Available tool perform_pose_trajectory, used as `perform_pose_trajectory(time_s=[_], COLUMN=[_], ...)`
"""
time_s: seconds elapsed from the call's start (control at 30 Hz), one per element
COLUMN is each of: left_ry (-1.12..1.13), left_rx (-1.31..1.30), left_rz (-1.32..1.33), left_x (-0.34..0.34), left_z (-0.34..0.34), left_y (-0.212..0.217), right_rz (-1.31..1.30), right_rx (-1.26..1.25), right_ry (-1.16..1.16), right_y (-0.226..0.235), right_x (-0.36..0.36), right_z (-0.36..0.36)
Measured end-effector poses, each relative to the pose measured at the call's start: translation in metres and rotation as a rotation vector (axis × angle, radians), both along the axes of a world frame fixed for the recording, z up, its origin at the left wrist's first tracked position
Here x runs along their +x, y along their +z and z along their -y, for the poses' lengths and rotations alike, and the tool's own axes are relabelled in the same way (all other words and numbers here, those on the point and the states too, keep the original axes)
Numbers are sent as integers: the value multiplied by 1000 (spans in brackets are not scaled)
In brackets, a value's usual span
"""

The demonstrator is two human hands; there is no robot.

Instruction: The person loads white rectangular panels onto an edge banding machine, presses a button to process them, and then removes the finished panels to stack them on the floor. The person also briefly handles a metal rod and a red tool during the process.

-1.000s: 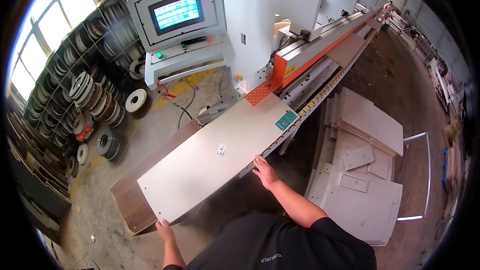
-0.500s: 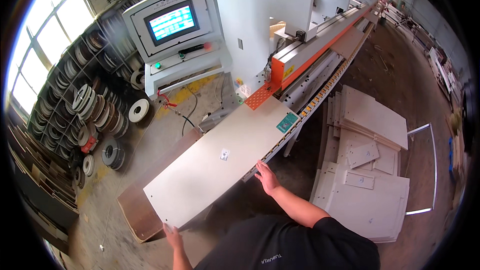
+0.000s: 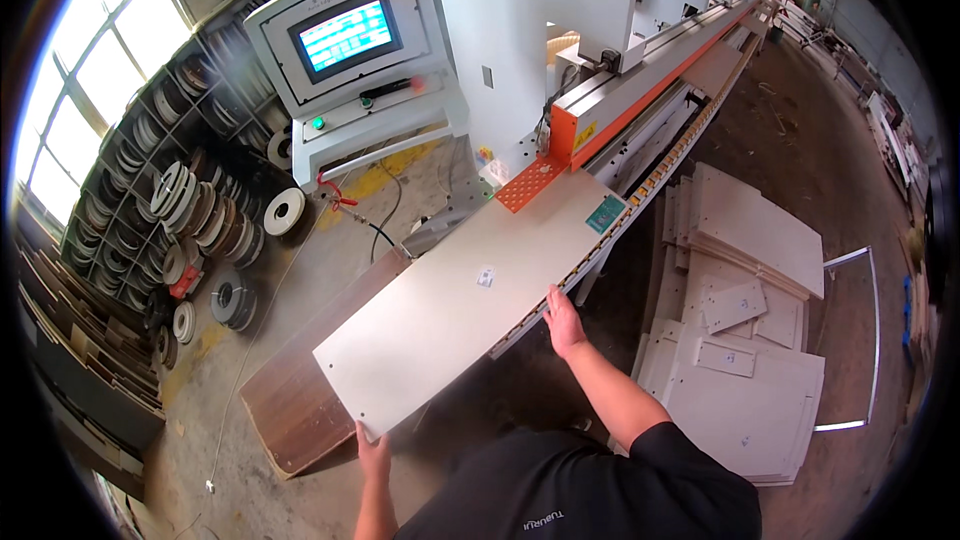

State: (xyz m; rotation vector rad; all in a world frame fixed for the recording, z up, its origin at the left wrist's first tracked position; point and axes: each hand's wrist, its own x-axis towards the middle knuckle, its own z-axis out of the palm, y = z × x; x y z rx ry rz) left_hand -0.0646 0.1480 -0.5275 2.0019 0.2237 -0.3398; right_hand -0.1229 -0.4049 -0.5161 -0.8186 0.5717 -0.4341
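A long white board [image 3: 440, 310] lies slantwise across the machine's infeed, its far end under a perforated orange plate [image 3: 530, 185]. It carries a small white label and a green sticker [image 3: 605, 214]. My left hand [image 3: 373, 455] grips the board's nearest corner, with some fingers hidden at its edge. My right hand [image 3: 564, 325] rests against the board's near long edge, fingers stretched out and together. Beside that edge runs the machine's conveyor track [image 3: 640, 192] with yellow-orange pads.
A brown board [image 3: 290, 400] lies under the white one. Stacked white panels [image 3: 750, 380] stand on the right. A control panel with a lit screen [image 3: 345, 35] is at the back left, near racks of edging rolls [image 3: 185, 195]. A cable [image 3: 225, 420] crosses the floor.
The white board has slid forward and right, further under the orange plate. Both hands have moved along with it, staying at its corner and near edge.
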Motion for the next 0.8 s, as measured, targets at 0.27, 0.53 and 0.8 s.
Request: perform_pose_trajectory(time_s=[0.27,0.53,0.8], left_ry=[-520,-781,-914], left_rx=[786,799,801], left_rz=[107,169,111], left_x=[25,42,56], left_z=[57,119,191], left_y=[31,45,45], right_rz=[-92,-562,-1097], right_rx=[-52,-143,245], right_ry=[-67,160,90], right_y=[20,-58,-144], right_x=[-19,-185,-449], right_z=[62,18,-102])
